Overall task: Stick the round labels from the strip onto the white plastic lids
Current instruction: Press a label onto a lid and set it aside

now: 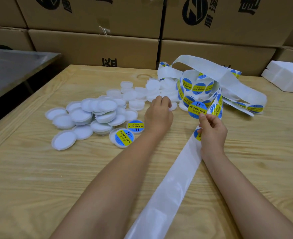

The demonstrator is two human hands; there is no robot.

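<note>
A heap of white plastic lids (97,114) covers the middle of the wooden table (38,178). Two lids bear blue and yellow labels: one (123,138) nearer me, the other (135,125) just behind it. My left hand (158,114) reaches over the far lids, its fingers curled on a white lid (173,106) at the pile's right edge. My right hand (211,133) pinches a peeled round label (197,109) between thumb and forefinger, held up above the strip. The label strip (199,87) loops at the back right, and its bare backing (168,190) trails toward me under my right wrist.
Stacked cardboard boxes (94,47) wall off the table's far side. A metal table (13,66) stands at the left. A white foam block (287,75) lies at the right edge.
</note>
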